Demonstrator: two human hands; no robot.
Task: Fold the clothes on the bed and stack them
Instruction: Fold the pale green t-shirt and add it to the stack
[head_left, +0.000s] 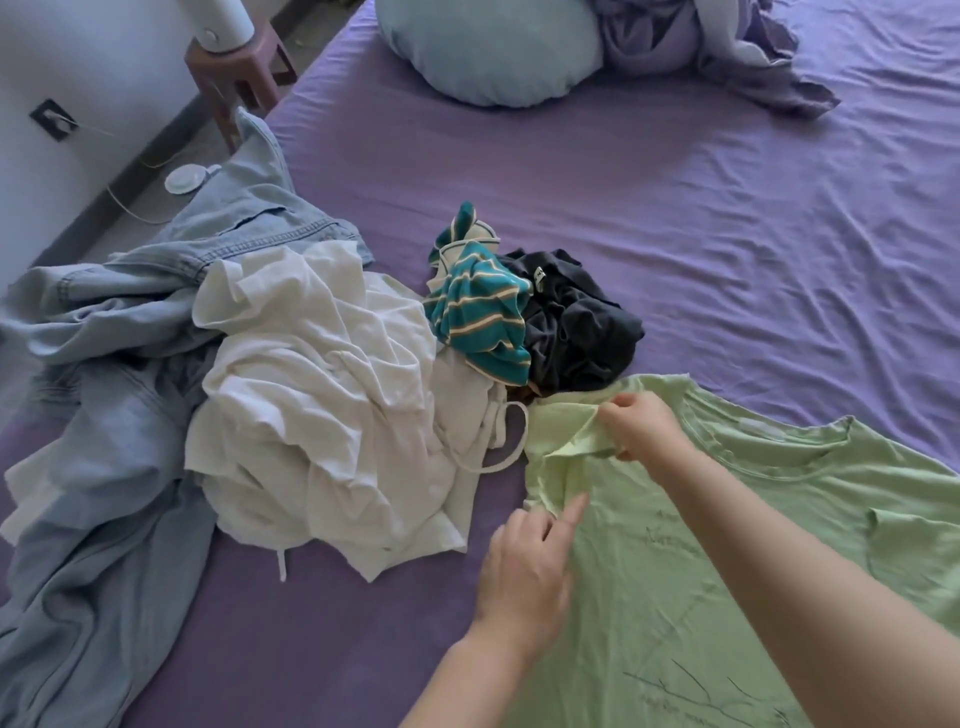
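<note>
A light green T-shirt (779, 519) lies spread on the purple bed (675, 234) at the lower right, neck toward the far side. My right hand (641, 426) pinches the edge of its left sleeve. My left hand (524, 566) rests at the shirt's left side, index finger pointing onto the fabric near the sleeve seam. To the left is a heap of unfolded clothes: a white garment (322, 395), a pale denim piece (104, 415), a teal striped top (478, 317) and a dark grey garment (576, 322).
A pale blue pillow (488, 47) and a crumpled lilac blanket (727, 47) lie at the head of the bed. A small reddish stool (244, 67) stands on the floor at the upper left, beside a white round device (182, 179) with a cable.
</note>
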